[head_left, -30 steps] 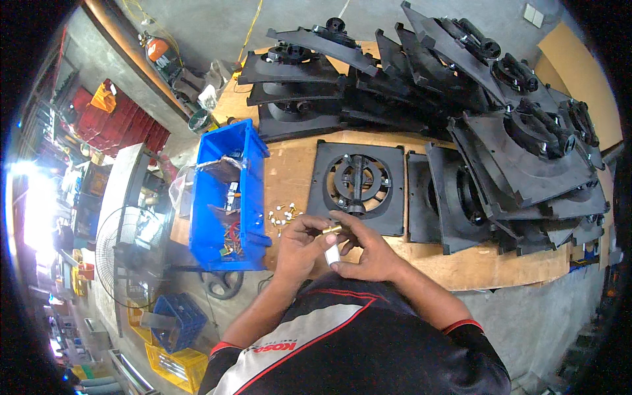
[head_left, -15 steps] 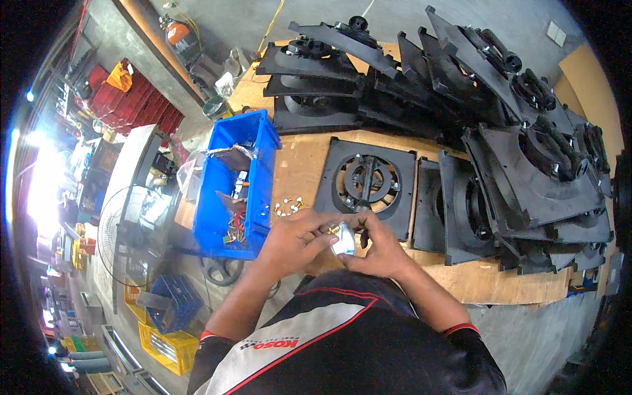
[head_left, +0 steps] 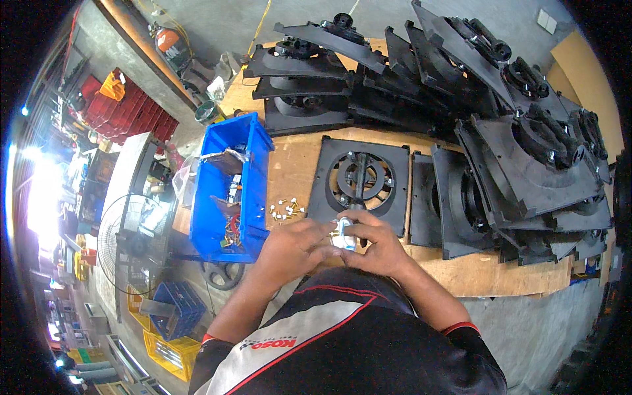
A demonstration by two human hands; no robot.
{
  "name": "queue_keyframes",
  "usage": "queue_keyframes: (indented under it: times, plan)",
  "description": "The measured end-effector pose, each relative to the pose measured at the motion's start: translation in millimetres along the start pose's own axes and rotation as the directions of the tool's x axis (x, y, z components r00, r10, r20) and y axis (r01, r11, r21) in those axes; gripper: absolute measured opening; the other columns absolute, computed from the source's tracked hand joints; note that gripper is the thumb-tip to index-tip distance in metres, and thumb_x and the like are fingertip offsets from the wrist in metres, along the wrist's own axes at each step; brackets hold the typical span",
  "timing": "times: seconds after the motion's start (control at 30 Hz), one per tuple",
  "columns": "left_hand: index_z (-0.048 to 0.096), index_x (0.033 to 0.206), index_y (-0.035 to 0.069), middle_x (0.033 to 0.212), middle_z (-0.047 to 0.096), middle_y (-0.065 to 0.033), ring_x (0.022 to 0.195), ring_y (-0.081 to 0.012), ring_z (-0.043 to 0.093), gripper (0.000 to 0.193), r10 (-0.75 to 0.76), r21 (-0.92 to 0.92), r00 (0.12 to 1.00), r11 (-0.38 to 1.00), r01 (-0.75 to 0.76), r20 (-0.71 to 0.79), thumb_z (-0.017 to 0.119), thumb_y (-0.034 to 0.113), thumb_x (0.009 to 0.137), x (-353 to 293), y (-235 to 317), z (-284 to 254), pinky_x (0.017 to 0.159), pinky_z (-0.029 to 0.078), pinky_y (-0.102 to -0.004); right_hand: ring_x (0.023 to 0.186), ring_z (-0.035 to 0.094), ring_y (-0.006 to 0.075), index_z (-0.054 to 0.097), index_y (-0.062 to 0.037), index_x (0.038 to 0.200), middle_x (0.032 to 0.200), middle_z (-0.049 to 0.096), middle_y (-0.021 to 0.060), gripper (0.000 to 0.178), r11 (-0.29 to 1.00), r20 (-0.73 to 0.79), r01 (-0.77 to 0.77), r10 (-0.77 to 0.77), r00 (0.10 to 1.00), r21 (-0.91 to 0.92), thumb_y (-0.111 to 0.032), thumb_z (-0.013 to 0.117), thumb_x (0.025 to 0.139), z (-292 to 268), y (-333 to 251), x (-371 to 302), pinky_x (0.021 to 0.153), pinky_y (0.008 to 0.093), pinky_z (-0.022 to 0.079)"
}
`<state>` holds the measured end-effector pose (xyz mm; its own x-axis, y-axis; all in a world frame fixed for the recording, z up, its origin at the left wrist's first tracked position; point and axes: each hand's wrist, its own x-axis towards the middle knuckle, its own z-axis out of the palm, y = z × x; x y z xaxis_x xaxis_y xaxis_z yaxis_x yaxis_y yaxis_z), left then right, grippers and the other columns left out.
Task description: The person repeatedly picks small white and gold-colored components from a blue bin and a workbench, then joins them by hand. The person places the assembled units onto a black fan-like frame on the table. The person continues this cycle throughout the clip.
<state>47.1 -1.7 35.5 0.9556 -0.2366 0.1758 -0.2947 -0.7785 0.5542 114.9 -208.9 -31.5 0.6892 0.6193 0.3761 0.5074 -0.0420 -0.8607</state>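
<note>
In front of my chest, both hands are close together over the table's near edge. Thumb and fingers of my right hand (head_left: 374,243) close on a small white-and-blue thing (head_left: 342,237), its kind unclear. My left hand (head_left: 297,247) is pinched against its left side; the small brass-coloured fitting seen there earlier is mostly hidden by the fingers. Just beyond them lies a black square plate (head_left: 322,197) with a round ringed opening and a dark bar across it. Several small brass-coloured fittings with white ends (head_left: 286,210) lie loose beyond my left hand.
A blue bin (head_left: 253,224) with small parts stands on the left. Black plate assemblies (head_left: 540,164) are stacked and leaning along the back and right of the wooden table (head_left: 487,273). A standing fan (head_left: 135,240) and crates (head_left: 174,309) are off to the left.
My fingers have shifted around the white-and-blue thing, and my left fingertips have moved over the brass-coloured fitting. The whole view has shifted slightly.
</note>
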Motion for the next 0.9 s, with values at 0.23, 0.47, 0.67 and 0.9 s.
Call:
queue_keyframes:
  times: [0.23, 0.47, 0.67, 0.9]
  plan:
    - [0.073, 0.108, 0.005, 0.096, 0.069, -0.0132, 0.086, -0.0303, 0.069, 0.035, 0.018, 0.104, 1.0, 0.994, -0.018, 0.005, 0.077, 0.026, 0.081, 4.2, -0.6, -0.8, 0.074, 0.056, -0.0386, 0.115, 0.061, 0.0352, 0.07, -0.0029, 0.107, 0.126, 0.06, 0.0198, 0.04, 0.994, 0.013, 0.026, -0.025, 1.0, -0.103, -0.015, 0.081, 0.071, -0.4, -0.4, -0.9, 0.096, 0.0405, 0.05]
    - [0.072, 0.108, 0.004, 0.093, 0.068, -0.0146, 0.084, -0.0325, 0.068, 0.029, 0.039, 0.114, 0.998, 0.993, -0.045, 0.054, 0.071, 0.024, 0.088, 5.3, -2.9, -0.5, 0.074, 0.055, -0.0405, 0.115, 0.06, 0.0368, 0.069, -0.005, 0.11, 0.128, 0.058, 0.0191, 0.042, 0.98, 0.046, 0.042, -0.034, 0.998, -0.195, -0.023, 0.08, 0.073, -4.0, 0.0, 1.0, 0.097, 0.0426, 0.05]
    - [0.071, 0.106, 0.002, 0.096, 0.07, -0.0169, 0.086, -0.0342, 0.068, 0.026, 0.015, 0.003, 0.999, 1.0, -0.015, -0.046, 0.067, 0.024, 0.092, 2.5, -9.5, 5.1, 0.076, 0.055, -0.0415, 0.115, 0.06, 0.0347, 0.07, -0.0042, 0.107, 0.125, 0.06, 0.0174, 0.039, 0.997, 0.051, 0.006, -0.002, 0.999, -0.072, -0.02, 0.081, 0.072, 1.2, 2.4, 0.7, 0.097, 0.0418, 0.05]
    - [0.069, 0.107, 0.002, 0.094, 0.067, -0.0183, 0.086, -0.0378, 0.066, 0.027, -0.069, -0.102, 0.994, 0.993, 0.06, -0.085, 0.064, 0.025, 0.094, 3.7, -11.0, 6.1, 0.076, 0.053, -0.0435, 0.113, 0.062, 0.0347, 0.07, -0.005, 0.107, 0.124, 0.06, 0.0175, 0.04, 0.999, 0.1, 0.032, -0.031, 0.994, -0.006, -0.018, 0.082, 0.071, 2.5, -0.3, 0.2, 0.095, 0.0407, 0.052]
